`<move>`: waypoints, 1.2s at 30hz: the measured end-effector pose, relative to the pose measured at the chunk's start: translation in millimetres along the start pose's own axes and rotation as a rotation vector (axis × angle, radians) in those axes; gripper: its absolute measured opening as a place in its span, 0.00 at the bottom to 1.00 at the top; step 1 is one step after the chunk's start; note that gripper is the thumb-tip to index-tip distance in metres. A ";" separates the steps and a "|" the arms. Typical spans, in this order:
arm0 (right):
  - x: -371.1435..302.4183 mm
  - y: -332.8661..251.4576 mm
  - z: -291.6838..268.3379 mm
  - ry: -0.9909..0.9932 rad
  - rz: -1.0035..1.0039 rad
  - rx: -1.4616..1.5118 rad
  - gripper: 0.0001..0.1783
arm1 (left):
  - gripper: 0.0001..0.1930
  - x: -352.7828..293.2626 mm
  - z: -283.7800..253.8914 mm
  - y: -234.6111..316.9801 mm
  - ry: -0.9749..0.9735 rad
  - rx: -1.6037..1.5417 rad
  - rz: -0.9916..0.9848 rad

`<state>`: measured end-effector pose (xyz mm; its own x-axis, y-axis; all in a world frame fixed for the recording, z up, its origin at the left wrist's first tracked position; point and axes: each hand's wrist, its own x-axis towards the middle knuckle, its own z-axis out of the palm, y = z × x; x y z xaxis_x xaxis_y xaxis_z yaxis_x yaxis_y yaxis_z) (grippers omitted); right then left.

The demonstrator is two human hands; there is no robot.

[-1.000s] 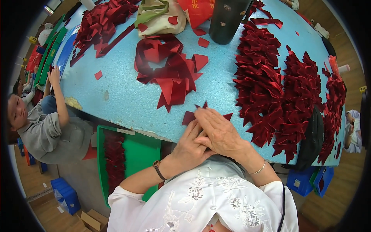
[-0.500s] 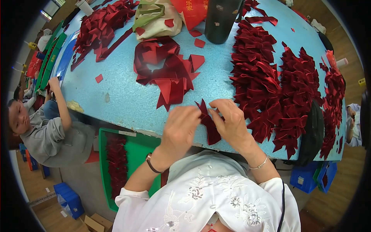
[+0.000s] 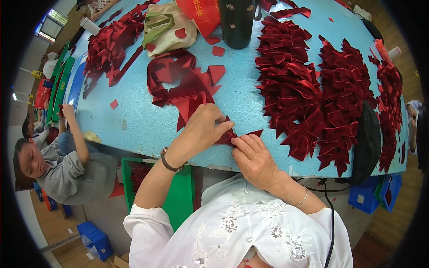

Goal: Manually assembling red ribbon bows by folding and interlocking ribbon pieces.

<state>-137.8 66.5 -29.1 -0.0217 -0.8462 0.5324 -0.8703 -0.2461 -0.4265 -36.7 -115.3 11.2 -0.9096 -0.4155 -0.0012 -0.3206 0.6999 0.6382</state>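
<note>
At the near edge of the blue table [image 3: 134,127], centred between the two hands, lies a dark red ribbon piece [image 3: 225,138], its pointed ends poking out toward 12 and 2 o'clock from the fingers. Half a second ago it showed as a long strip with a hand on either side, slanting from 11 to 5 o'clock; now the fingers hide its middle. Since then the left hand [image 3: 201,128] has gone up toward 12 o'clock, overlapping the near end of the loose ribbon pile [image 3: 194,82], and the right hand [image 3: 255,163] has dropped toward 6. The whole view has shifted, with the table's things sitting further toward 9 o'clock.

The left forearm rises from 7 o'clock, hand pointing to 1, its thumb at the piece's upper tip; whether thumb and fingers meet I cannot tell. The right forearm comes from 4 o'clock, fingers curled and bunched, pinching the piece's middle.

From the hands, the red bag [image 3: 201,15] at nearly 12 o'clock carries gold lettering, beside a dark tumbler [image 3: 237,24]. Away at 10 o'clock, a green tray [image 3: 64,82] bears small yellow characters; at 4, a blue crate [image 3: 361,196] has a pale label.
</note>
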 end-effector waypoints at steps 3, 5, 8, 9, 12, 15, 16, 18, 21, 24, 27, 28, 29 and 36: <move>-1.7 3.0 -1.2 0.009 -0.011 -0.010 0.12 | 0.12 8.9 -5.3 4.3 -0.098 -0.151 -0.075; -2.4 3.8 -1.3 0.018 -0.010 0.005 0.12 | 0.11 12.7 -6.3 5.9 -0.152 -0.221 -0.117; -3.8 4.7 -0.8 0.027 -0.012 0.021 0.11 | 0.09 15.7 -4.3 1.0 -0.108 -0.202 0.106; -4.1 5.4 -0.7 0.028 -0.015 0.022 0.11 | 0.09 16.8 -2.5 0.4 -0.115 -0.197 0.105; -4.8 6.8 0.0 0.032 -0.018 0.023 0.12 | 0.07 19.1 2.1 -0.6 -0.082 -0.104 0.260; -4.2 6.5 1.7 0.041 -0.014 0.010 0.12 | 0.06 21.4 3.5 1.3 -0.131 -0.062 0.237; -4.1 6.3 2.7 0.041 -0.011 0.011 0.12 | 0.06 21.8 4.1 1.5 -0.153 -0.043 0.225; -4.3 5.9 5.7 0.032 -0.015 0.001 0.13 | 0.05 20.5 7.4 -0.4 -0.144 -0.012 0.241; -3.1 4.0 6.7 0.026 -0.022 -0.014 0.13 | 0.04 19.7 10.9 0.2 -0.116 0.047 0.272; -2.1 2.6 5.8 0.027 -0.030 -0.033 0.12 | 0.05 21.5 12.0 2.3 -0.133 0.192 0.283; -1.0 3.5 4.7 0.007 -0.052 -0.042 0.13 | 0.06 20.6 12.4 0.0 -0.118 0.223 0.310; -1.3 3.1 5.2 0.003 -0.053 -0.043 0.13 | 0.06 20.3 12.5 -0.8 -0.111 0.240 0.324; -1.6 2.7 6.0 0.008 -0.027 -0.027 0.14 | 0.06 20.1 12.3 -2.0 -0.108 0.239 0.324; -1.0 2.8 6.9 0.020 -0.018 -0.075 0.14 | 0.07 21.6 1.2 -1.5 -0.177 -0.106 0.072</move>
<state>-136.8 63.4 -35.9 -0.0146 -0.8322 0.5543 -0.9049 -0.2248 -0.3614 -56.2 -124.7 9.3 -0.9645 -0.2512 -0.0820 -0.2318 0.6553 0.7189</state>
